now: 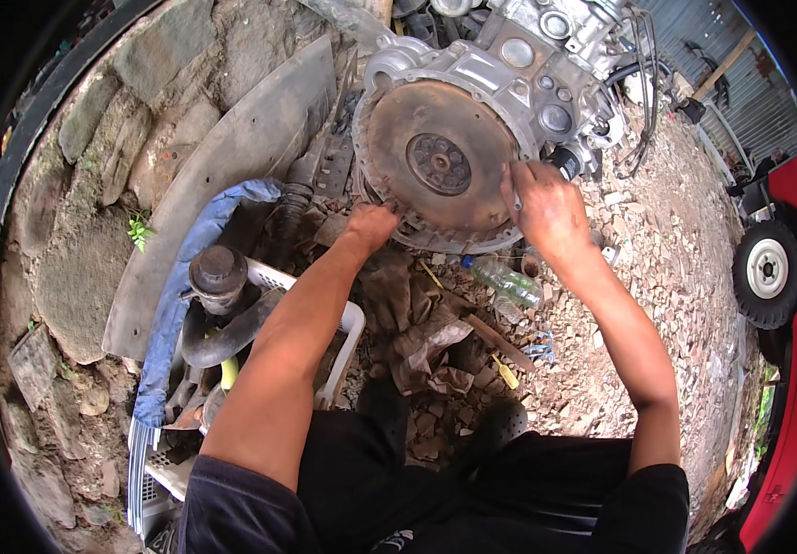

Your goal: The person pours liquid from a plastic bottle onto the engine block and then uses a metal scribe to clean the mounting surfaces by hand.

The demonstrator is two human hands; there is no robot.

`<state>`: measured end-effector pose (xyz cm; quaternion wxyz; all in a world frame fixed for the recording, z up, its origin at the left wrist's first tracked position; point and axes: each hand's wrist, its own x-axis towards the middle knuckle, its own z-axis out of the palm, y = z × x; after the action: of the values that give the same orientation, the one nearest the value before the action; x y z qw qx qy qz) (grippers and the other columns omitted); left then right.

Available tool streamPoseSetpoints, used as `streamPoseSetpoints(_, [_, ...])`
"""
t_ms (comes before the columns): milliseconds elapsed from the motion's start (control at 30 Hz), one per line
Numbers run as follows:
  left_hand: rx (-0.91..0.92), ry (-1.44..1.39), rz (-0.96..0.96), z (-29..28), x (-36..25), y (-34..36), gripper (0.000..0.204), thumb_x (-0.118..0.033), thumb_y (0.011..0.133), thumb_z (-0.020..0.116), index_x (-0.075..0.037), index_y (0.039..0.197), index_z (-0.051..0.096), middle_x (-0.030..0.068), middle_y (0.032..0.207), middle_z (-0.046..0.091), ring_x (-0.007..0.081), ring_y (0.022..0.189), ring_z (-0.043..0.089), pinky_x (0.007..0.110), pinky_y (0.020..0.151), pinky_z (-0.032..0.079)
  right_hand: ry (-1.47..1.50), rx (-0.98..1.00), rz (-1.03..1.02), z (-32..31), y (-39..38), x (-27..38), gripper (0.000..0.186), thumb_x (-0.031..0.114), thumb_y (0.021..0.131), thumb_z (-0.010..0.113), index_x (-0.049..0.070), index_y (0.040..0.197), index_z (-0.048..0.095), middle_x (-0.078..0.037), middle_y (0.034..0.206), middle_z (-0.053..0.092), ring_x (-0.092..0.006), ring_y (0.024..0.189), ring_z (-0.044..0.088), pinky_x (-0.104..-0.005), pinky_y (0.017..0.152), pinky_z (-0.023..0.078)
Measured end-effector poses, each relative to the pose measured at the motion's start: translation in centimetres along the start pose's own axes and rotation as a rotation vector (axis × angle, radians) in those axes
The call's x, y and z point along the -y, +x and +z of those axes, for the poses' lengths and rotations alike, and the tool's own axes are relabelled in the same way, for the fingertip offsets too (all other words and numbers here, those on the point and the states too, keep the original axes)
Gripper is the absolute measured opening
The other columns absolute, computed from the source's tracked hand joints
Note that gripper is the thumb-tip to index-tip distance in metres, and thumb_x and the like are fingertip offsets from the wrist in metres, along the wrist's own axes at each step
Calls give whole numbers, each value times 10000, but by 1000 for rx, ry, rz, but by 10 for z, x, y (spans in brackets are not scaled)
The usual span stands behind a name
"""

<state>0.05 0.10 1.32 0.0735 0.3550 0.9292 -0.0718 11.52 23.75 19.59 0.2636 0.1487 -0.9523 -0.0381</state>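
A rusty round flywheel (435,162) sits on the end of a grey engine block (546,55) lying on rubble. My left hand (371,226) grips the flywheel's toothed lower left rim with curled fingers. My right hand (546,208) rests at the flywheel's right edge and pinches a small thin metal tool or bolt against it; what it is exactly I cannot tell. Both forearms reach up from the lower edge of the view.
A white plastic crate (348,319) with hoses and a rusty part (217,272) stands at my left. Dirty rags (417,323), a clear plastic bottle (507,282) and a screwdriver (495,342) lie on the stony ground. A stone wall (94,185) is on the left, a red vehicle (786,277) on the right.
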Motion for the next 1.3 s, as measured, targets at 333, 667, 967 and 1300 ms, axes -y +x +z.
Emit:
streamPoseSetpoints(333, [-9,-65,-7,6,3,-1,236,-226,887,610,-102,1049,728,180,1013,728,366,1015,701,478,894,549,46,281,102,2,-24,19,207,121,948,636,-19,1099,664,-124,871,659,-267,798,669,-374,669,582])
streamPoseSetpoints(667, [11,-84,-72,-5,-2,-11,265,-302,918,588,-108,988,754,151,1090,725,334,1072,690,464,934,525,0,115,51,9,-43,34,146,136,910,634,11,974,595,-134,929,587,-286,898,636,-378,752,580])
streamPoseSetpoints(967, [-7,-99,-32,-3,1,-7,336,-371,921,602,-71,1006,727,183,1044,716,358,1036,682,482,942,513,-196,232,22,13,-50,33,217,115,858,619,-18,1027,650,-131,959,586,-264,954,605,-356,749,580])
streamPoseSetpoints(1300, [14,-65,-28,-4,-1,-4,327,-364,914,606,-78,1020,727,170,1033,720,355,1032,683,478,938,513,-80,287,64,0,-47,27,158,80,834,632,-1,963,673,-138,978,632,-258,979,650,-356,728,603])
